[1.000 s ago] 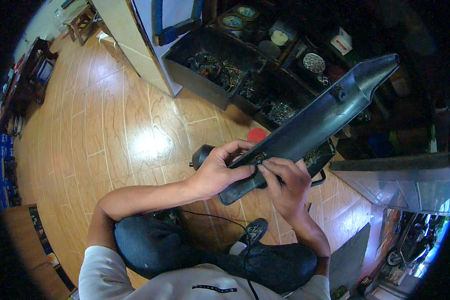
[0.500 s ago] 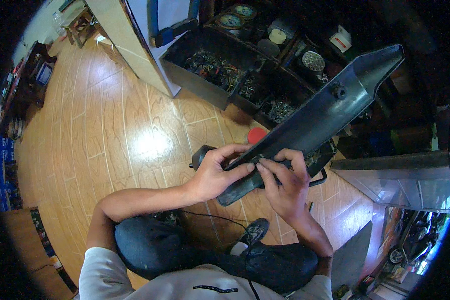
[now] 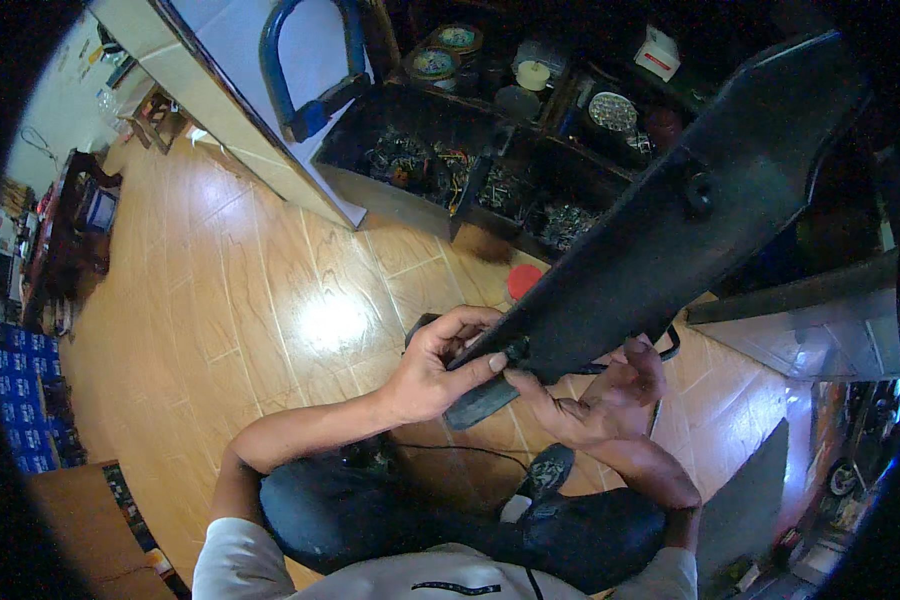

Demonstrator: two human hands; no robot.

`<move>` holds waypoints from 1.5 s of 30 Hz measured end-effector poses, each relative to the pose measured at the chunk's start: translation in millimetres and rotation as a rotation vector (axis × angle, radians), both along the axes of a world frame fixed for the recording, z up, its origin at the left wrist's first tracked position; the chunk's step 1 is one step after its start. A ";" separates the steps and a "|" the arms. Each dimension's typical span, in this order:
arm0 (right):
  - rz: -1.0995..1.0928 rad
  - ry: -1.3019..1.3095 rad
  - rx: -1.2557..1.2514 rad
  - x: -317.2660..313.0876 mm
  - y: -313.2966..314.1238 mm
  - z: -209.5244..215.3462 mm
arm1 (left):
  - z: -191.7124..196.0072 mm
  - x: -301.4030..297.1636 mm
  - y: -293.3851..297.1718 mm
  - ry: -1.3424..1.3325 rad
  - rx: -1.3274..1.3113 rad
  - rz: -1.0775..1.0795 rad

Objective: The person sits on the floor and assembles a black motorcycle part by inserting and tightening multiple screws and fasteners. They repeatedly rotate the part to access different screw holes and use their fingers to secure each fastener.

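Note:
A long black trough-shaped plastic cover (image 3: 650, 250) slants across in front of me, its near end low and its far end raised at the upper right. My left hand (image 3: 420, 372) is closed on the left edge near the low end, thumb on the inner face and fingers behind. Opposite it, my right hand (image 3: 600, 405) grips the right edge. Its thumb lies by a small fitting (image 3: 517, 350) on the inner face, while its other fingers curl partly out of sight under the cover. A raised round boss (image 3: 700, 190) shows farther up.
Beyond the cover stands a dark divided bin (image 3: 390, 195) of small metal parts and wires. A red round lid (image 3: 523, 281) is on the wood-look floor (image 3: 220, 320). A blue U-lock (image 3: 270, 70) hangs by a white panel. My shoe (image 3: 548, 472) rests below the cover.
My right fingers have left the inner face and gone round under the right edge. The cover has tilted, its inner face now darker. My left hand keeps its grip; the whole view has shifted slightly.

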State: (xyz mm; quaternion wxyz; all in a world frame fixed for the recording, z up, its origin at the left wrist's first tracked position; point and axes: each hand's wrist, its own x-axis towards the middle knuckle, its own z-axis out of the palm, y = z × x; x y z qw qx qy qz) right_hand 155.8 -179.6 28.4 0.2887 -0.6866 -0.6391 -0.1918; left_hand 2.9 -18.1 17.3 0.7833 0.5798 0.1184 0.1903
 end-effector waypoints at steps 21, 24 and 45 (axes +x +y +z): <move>0.042 1.337 0.009 -15.4 25.1 3.2 | 11.9 2.2 -0.1 0.056 -0.239 0.009; 0.095 1.406 -0.054 -12.2 25.7 7.4 | 12.3 2.1 0.6 0.094 -0.307 0.014; -0.065 0.416 0.143 -5.3 42.9 -11.2 | 13.9 10.8 4.6 0.136 -0.560 0.058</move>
